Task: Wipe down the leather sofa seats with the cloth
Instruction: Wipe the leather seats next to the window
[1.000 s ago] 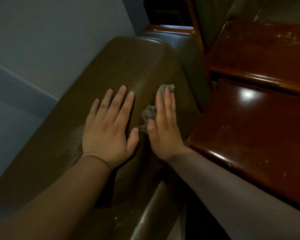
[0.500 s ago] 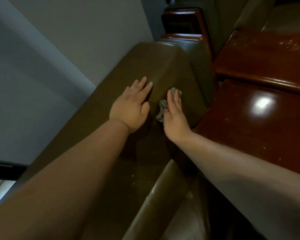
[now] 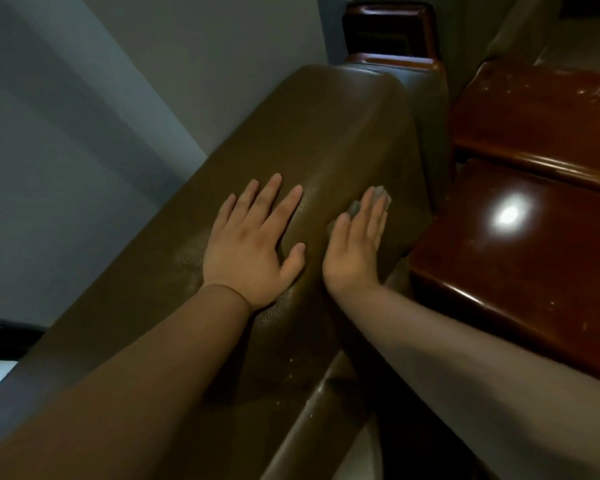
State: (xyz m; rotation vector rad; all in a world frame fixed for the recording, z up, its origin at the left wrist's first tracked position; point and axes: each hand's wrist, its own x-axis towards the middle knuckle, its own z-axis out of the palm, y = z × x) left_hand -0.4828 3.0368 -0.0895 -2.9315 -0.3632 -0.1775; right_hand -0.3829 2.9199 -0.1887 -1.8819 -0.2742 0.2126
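Brown leather across the middle, a padded sofa [image 3: 312, 140] top running from lower left up toward the far wooden end. Left hand [image 3: 253, 244] flat on that leather, palm down, fingers straight and spread, thumb out to the side, holding nothing, just resting. Right hand [image 3: 357, 247] just beside it, on the sloping right face of the same cushion, fingers straight and close together, pressing down on a grey cloth [image 3: 355, 206]. Cloth mostly hidden under the palm and fingers, only a crumpled bit peeping out by the fingertips and the forefinger side. No curl round it, no pinch: pinned flat against the leather. Both forearms reaching in from the bottom edge, bare. Pale specks scattered on the leather lower down, near the seam below the right wrist. Polished red-brown wood [image 3: 520, 258] to the right, glossy, with a bright round glare of light on it, close to the right hand yet apart from it. Second wooden slab [image 3: 534, 112] beyond, dusted with light flecks. Dark wooden frame piece [image 3: 388, 32] at the far end of the cushion. Grey wall [image 3: 118, 98] filling the left side, meeting the sofa's long edge
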